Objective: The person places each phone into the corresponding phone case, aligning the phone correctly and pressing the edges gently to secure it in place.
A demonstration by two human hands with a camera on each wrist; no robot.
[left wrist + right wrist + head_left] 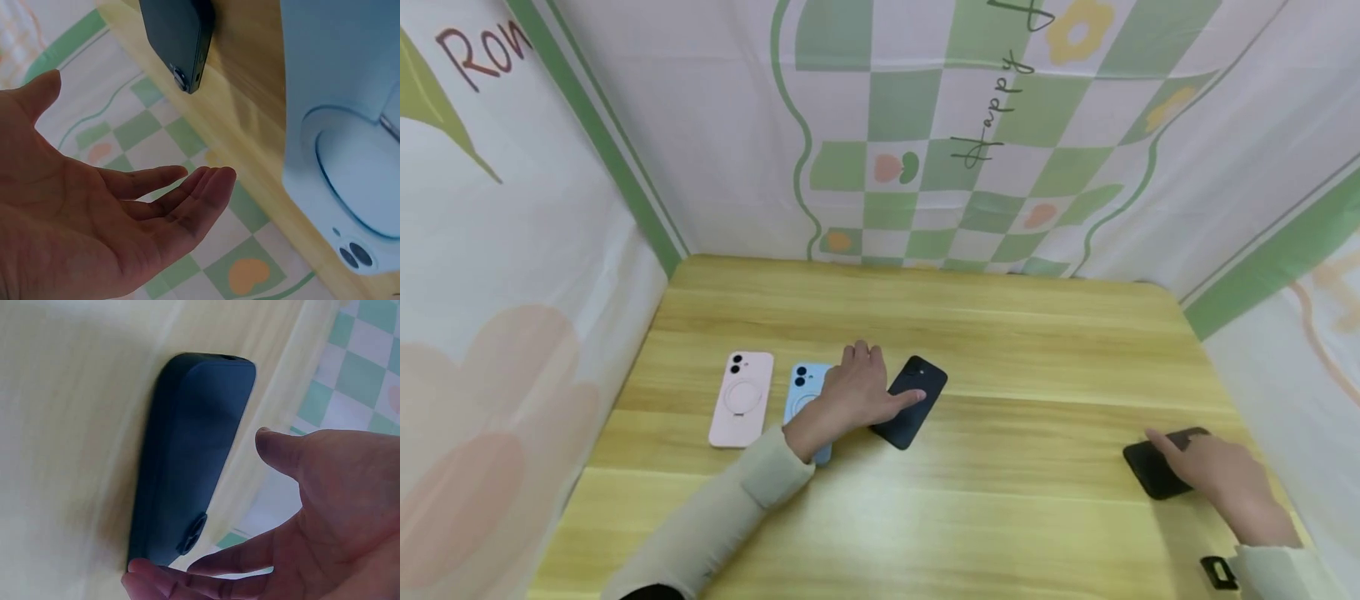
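Observation:
My left hand hovers between a light blue phone and a dark phone, its thumb over the dark one. In the left wrist view the fingers are loosely extended and apart from both phones. On the right, a black phone in a thick case lies under my right hand. In the right wrist view, fingertips overlap the lower end of that black phone, while the thumb stands apart. Whether those fingertips touch it is unclear.
A pink phone with a ring on its back lies left of the light blue one. All rest on a wooden table. A small black object is by the right cuff. Patterned curtains hang on three sides.

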